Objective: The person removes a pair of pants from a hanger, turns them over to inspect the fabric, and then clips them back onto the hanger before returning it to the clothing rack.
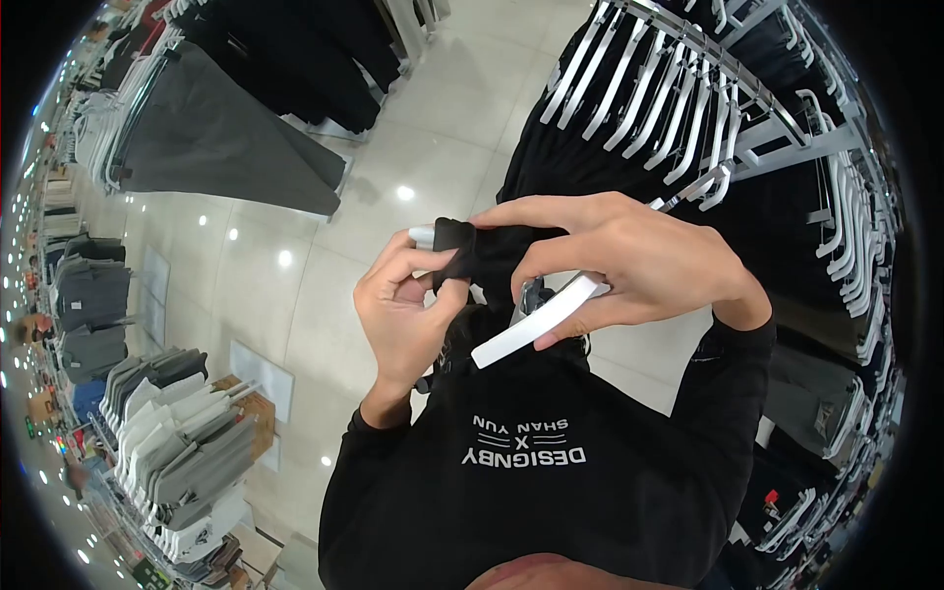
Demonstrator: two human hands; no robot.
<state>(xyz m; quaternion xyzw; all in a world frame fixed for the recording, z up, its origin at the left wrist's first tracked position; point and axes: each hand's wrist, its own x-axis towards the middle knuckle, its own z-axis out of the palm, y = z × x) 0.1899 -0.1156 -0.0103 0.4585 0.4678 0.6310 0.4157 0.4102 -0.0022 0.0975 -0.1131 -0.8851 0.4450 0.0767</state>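
My left hand (413, 300) pinches the edge of a black garment (500, 258) near the middle of the view, beside a pale hanger tip (422, 235). On the garment's other side my right hand (629, 261) has its fingers curled round the black cloth and a white hanger (536, 324). The hanger's curved white arm slants down and left below the right palm. A dark clip (531, 294) shows between the right fingers and the hanger. Most of the garment's lower part is hidden behind my hands.
White hangers with black clothes (649, 88) hang from a metal rack at the upper right. Grey trousers (221, 133) hang at the upper left, and a rack of white and grey shirts (182, 433) stands at the lower left. Pale floor tiles (433, 118) show between racks.
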